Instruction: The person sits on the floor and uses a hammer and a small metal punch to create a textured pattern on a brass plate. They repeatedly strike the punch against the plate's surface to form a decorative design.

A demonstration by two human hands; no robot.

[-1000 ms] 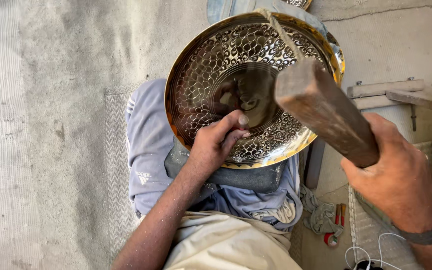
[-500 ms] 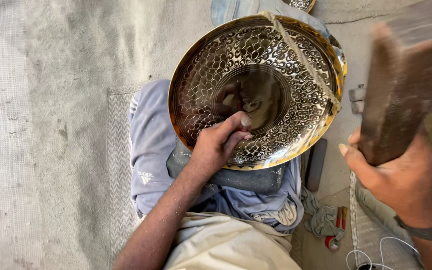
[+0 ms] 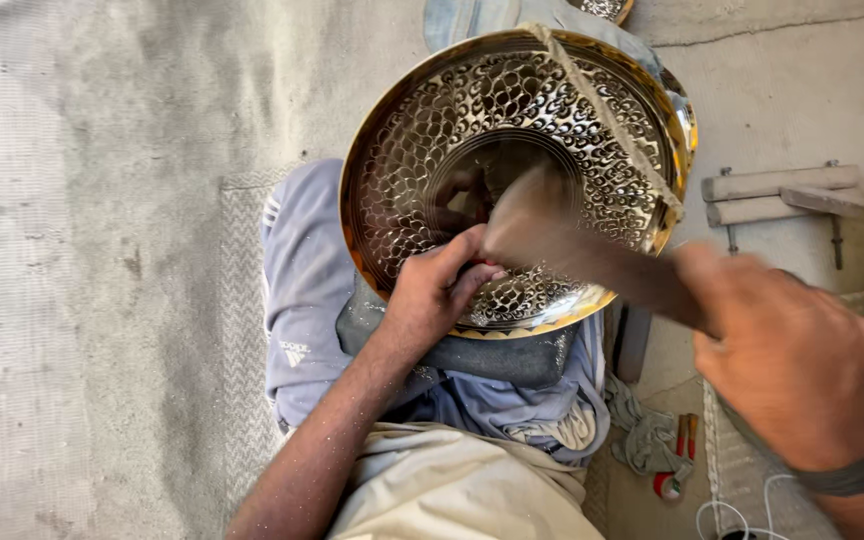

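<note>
A round shiny brass plate [image 3: 552, 100] with a hammered scale pattern rests tilted on my lap over a dark block [image 3: 492, 355]. A cord [image 3: 607, 115] runs across its right side. My left hand [image 3: 437, 290] sits on the plate's lower inner face, fingers pinched on something small that I cannot make out. My right hand [image 3: 792, 365] grips a wooden mallet [image 3: 572, 245], blurred by motion. The mallet head is down near the plate's centre, just above my left fingers.
I sit on a grey woven mat [image 3: 242, 330] on a concrete floor [image 3: 102, 200]. Wooden pieces [image 3: 782, 190] lie at the right. A crumpled rag [image 3: 647, 440], small red-handled tools [image 3: 682, 440] and a white cable [image 3: 742, 510] lie by my right leg.
The mallet was raised high at the right half a second ago; it has swung down to the plate's centre. My left hand stays in the same spot on the plate.
</note>
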